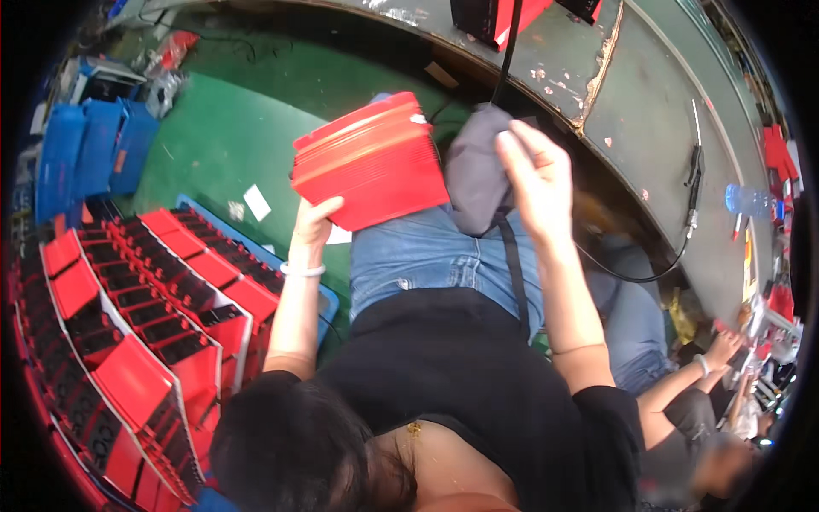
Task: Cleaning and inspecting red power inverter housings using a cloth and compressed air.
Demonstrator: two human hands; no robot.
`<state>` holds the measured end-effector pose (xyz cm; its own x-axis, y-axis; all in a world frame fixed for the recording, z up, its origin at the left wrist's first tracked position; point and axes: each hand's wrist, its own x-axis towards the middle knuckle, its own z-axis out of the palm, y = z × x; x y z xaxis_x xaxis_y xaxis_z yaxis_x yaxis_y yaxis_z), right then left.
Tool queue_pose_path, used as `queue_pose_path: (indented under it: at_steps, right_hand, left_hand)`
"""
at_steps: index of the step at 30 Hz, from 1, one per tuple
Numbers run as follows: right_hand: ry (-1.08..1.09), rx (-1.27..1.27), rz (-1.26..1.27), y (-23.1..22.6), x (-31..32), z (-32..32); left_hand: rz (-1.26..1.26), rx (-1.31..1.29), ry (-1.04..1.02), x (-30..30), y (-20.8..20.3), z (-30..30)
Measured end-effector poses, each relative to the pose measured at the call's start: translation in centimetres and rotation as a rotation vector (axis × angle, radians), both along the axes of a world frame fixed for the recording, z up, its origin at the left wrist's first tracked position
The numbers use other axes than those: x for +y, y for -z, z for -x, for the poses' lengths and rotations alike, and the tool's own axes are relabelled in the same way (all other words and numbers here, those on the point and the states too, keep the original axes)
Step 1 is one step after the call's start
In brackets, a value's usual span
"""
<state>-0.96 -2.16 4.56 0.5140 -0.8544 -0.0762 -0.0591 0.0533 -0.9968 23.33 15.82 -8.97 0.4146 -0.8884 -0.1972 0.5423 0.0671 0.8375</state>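
Observation:
My left hand (316, 224) grips a red ribbed metal casing (371, 166) by its near left corner, thumb over the top face. The casing is tilted above my lap, and my other fingers are hidden beneath it. To its right, my right hand (543, 183) is raised with the thumb and fingertips brought together. Whether a small thing sits in that pinch, I cannot make out. Right beside those fingertips is a dark grey cloth bag (478, 166) with a black strap (514, 277) that runs down over my jeans.
Rows of red and black casings (136, 375) fill the lower left, by a blue tray edge (328, 309). Blue bins (90, 158) stand farther left. A grey workbench (653, 111) curves along the right, bearing a corded screwdriver (695, 183) and a bottle (751, 201). A co-worker's arm (674, 397) is at lower right.

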Motion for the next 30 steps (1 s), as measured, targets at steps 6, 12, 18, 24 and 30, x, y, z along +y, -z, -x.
queue_pose_path:
  at_steps: [6,12,18,24,30]
  right_hand:
    - [0.14,-0.148,-0.126,2.7,-1.1,2.8]
    - [0.107,-0.151,-0.108,3.4,-0.1,1.9]
    - [-0.027,-0.115,-0.014,2.2,-0.2,-0.8]
    - [-0.159,-0.105,-0.034,0.7,1.7,-3.3]
    - [-0.216,0.181,0.548,0.1,3.5,-3.7]
  left_hand:
    - [0.261,0.496,-0.063,1.6,4.6,-0.9]
    - [0.338,0.69,-0.05,1.6,4.8,0.0]
    - [0.306,0.655,-0.018,1.4,4.0,1.2]
    - [0.303,0.597,0.03,0.2,1.6,2.6]
    - [0.305,0.635,0.022,0.4,2.7,2.3]
